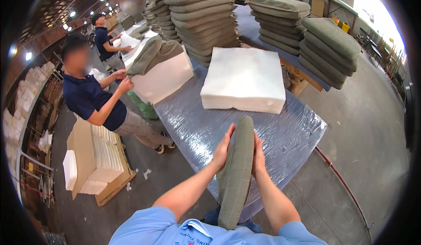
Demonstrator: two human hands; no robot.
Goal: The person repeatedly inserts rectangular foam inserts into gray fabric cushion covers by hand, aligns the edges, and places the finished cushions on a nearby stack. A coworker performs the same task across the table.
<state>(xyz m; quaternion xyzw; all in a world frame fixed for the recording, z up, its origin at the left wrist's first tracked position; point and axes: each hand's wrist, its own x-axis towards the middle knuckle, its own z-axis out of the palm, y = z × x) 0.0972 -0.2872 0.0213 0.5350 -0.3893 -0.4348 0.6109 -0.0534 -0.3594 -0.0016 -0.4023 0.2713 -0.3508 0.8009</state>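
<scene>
1. Grey-green cushion (237,170): turned narrow side up before the light blue shirt (175,227), its far end above the near part of the surface (302,128). Whether anything supports it from below is hidden; if nothing does, its weight probably depends on side pressure alone.

2. Left hand (222,152) and right hand (258,157): set on opposite sides, fingers extended, the pair clamped on the cushion between them. Contact at the left fingertips cannot be told. Unequal pressure could twist the cushion; too little could let it slip downward, and too much could crease its cloth.

3. Surface: covered with glossy, wrinkled film. A cushion set down on edge could slide or topple here, the film presumably offering little grip.

4. White block (243,80): lies just beyond the fingertips. A forward swing of the cushion could knock it askew.

5. Tall cushion stack (204,23) and right-hand stack (331,47): the former rises behind the block; the latter sits at a surface's edge with uneven layers. A bump could spill the upper pieces.

6. Co-worker (94,98): at the left, handling grey-green cloth (158,54) over a white pad (164,80). A wide leftward turn could bring a collision.
</scene>
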